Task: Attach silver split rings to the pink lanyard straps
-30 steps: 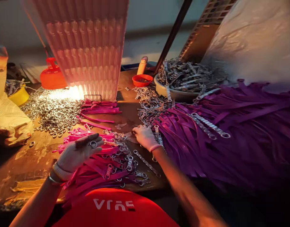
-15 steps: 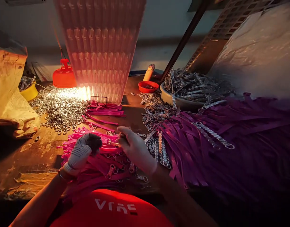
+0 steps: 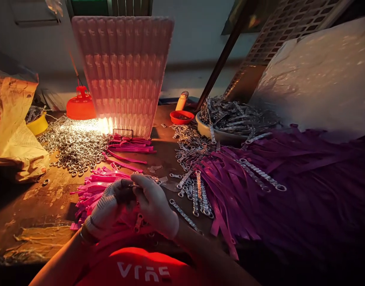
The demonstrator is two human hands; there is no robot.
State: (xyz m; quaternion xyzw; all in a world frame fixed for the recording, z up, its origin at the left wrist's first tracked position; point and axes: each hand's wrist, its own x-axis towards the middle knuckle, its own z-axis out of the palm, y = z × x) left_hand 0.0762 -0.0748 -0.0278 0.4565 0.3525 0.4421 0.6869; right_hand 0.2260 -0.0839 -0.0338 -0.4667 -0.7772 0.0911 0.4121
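My left hand (image 3: 106, 210), in a white glove with dark dots, is closed over the pink straps (image 3: 95, 184). Its fingertips are in deep shadow, so what it grips is hidden. Touching or nearly touching it from the right, my right hand (image 3: 154, 208) wears a plain pale glove. Its thumb and forefinger pinch a small, thin metal piece (image 3: 134, 186) at the left hand's fingers. Below the hands, a metal link piece (image 3: 138, 222) lies on the straps. Braided metal chain strips (image 3: 202, 194) rest just right of my right hand.
A heap of metal rings (image 3: 81, 147) lies under a lit red lamp (image 3: 80, 107). Behind stands a ribbed clear panel (image 3: 125, 75). Farther right are a red dish (image 3: 181, 117), a basin (image 3: 221, 135) heaped with chains and a large pile of purple straps (image 3: 301, 174). A paper sack (image 3: 16, 131) stands left.
My hands have come together; the right one moved left and down, bringing its small metal piece to the left hand. A chain strip now shows beside my right wrist. The view has tilted up slightly.
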